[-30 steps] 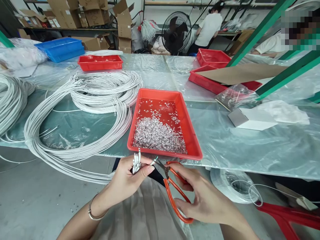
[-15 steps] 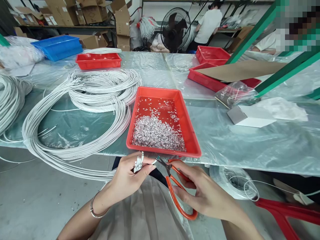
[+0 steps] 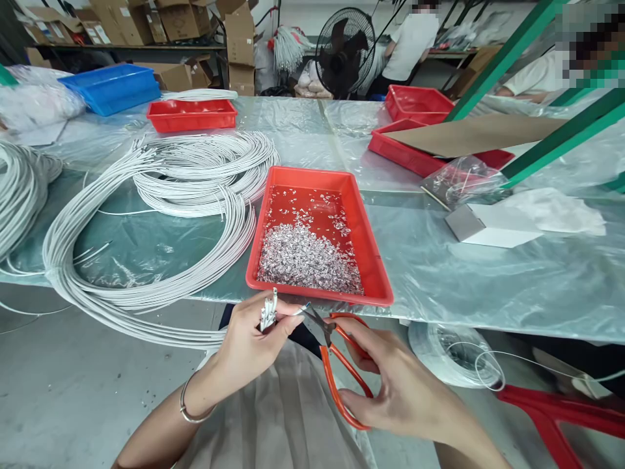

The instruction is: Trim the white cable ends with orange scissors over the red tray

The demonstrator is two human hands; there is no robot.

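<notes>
My left hand is closed around a bundle of white cables, whose cut ends poke up between the fingers. One cable end sticks out to the right, pinched between thumb and forefinger. My right hand grips scissors with orange handles. The dark blades are parted a little, their tips at that pinched cable end. Just beyond both hands, at the table edge, a red tray holds a heap of small shiny metal pieces. The cable coil runs from my left hand onto the table at left.
More white cable coils lie behind and at far left. Red trays, a blue bin and a white box stand on the plastic-covered table. Green posts rise at right. A clear coil hangs below the edge. Two people are beyond.
The scissor handles have spread wider and the blades have opened slightly at the cable end. My left hand stays almost in place with the bundle.
</notes>
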